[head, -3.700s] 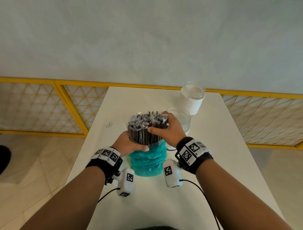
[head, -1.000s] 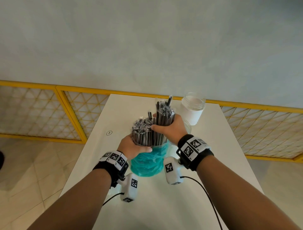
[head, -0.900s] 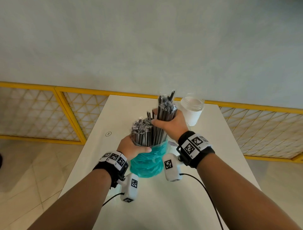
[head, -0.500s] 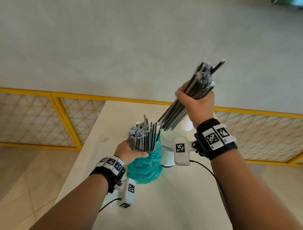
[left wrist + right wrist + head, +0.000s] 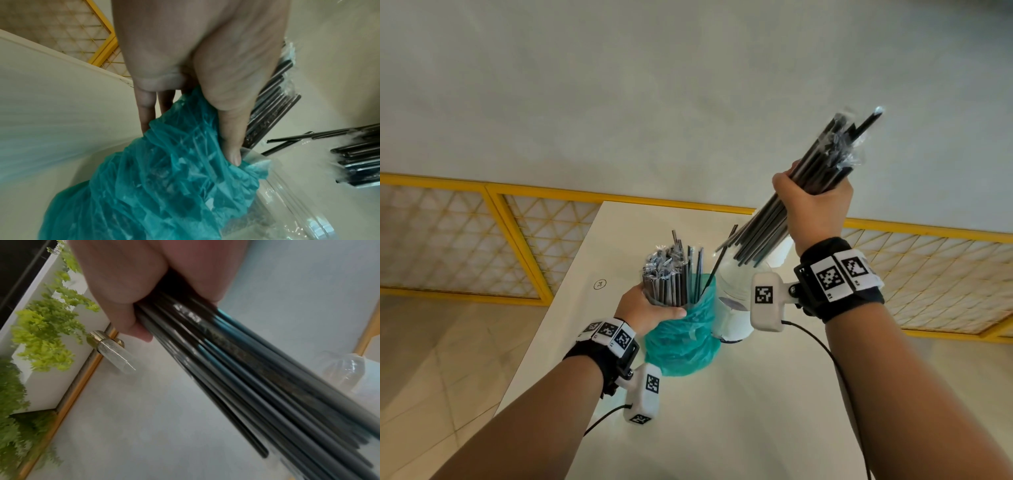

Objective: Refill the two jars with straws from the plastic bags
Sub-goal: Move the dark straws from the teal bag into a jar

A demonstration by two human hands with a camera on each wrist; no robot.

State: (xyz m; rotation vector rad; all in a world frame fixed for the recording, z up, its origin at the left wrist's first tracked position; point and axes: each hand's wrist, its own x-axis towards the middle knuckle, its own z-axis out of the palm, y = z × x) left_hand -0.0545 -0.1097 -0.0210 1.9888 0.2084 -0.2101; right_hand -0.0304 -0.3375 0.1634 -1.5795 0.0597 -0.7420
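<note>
In the head view my left hand [image 5: 654,306] grips the top of a teal plastic bag [image 5: 681,342] that stands on the white table, with black wrapped straws [image 5: 666,277] sticking up out of it. My right hand [image 5: 813,209] is raised to the right and grips a tilted bundle of black straws [image 5: 835,154]. The bundle's lower ends hang above a clear jar [image 5: 732,298] right of the bag. One loose straw [image 5: 717,263] leans between bag and bundle. A second jar [image 5: 782,251] is mostly hidden behind my right wrist. The left wrist view shows my thumb [image 5: 232,138] pressed on the bag [image 5: 164,178].
The white table [image 5: 722,428] runs away from me, narrow, with its left edge near my left forearm. A yellow lattice railing [image 5: 517,240] stands behind and beside it. In the right wrist view green plants [image 5: 41,331] hang on a wall.
My right hand has pulled a bundle of straws out of the teal bag and lifted it up and to the right. My left hand has kept its grip on the bag.
</note>
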